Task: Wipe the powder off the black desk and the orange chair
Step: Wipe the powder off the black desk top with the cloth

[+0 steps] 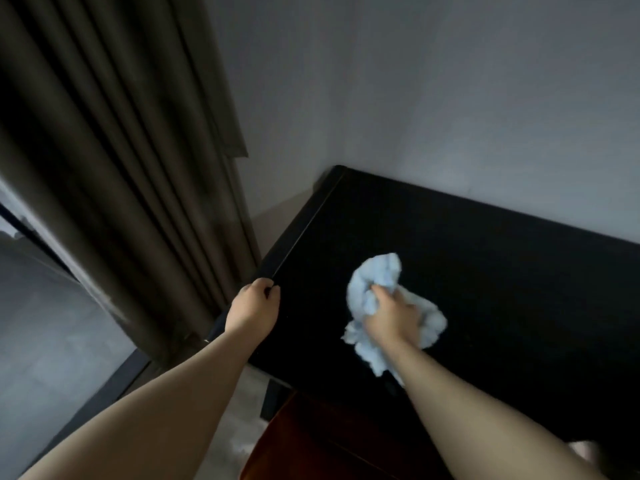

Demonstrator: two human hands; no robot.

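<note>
Your right hand grips a crumpled pale-blue fluffy cloth, pressing it on the flat-topped black desk at 4 o'clock. Your left hand curls its fingers over the desk's left edge at 7 o'clock (the reddish-orange chair seat shows at 6 o'clock).

The black desk runs off the right edge, the right hand covers the middle of the blurred pale blue cloth, the fingertips of the left hand curl out of sight over the desk's left edge, and the chair below is cut by the bottom edge.
</note>
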